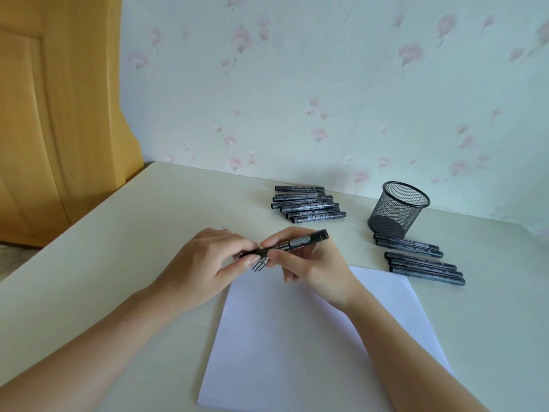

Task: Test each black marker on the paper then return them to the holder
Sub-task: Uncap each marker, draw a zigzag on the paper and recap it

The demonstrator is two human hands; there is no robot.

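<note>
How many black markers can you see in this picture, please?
About 13: one marker gripped by both hands, roughly seven in the far pile, and five in the near group beside the mesh holder. The stacked pile may hide more.

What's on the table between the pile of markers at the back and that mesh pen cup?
Nothing: in the head view, only bare table lies between the pile of markers and the mesh cup.

I see a cream table [124, 233] pushed against a pale wall [297, 99] papered with faint pink flowers. Left, a yellow-orange wooden door [53, 114]. Soft, even daylight, no hard shadows. A strip of floor [12, 254] shows beside the table.
</note>
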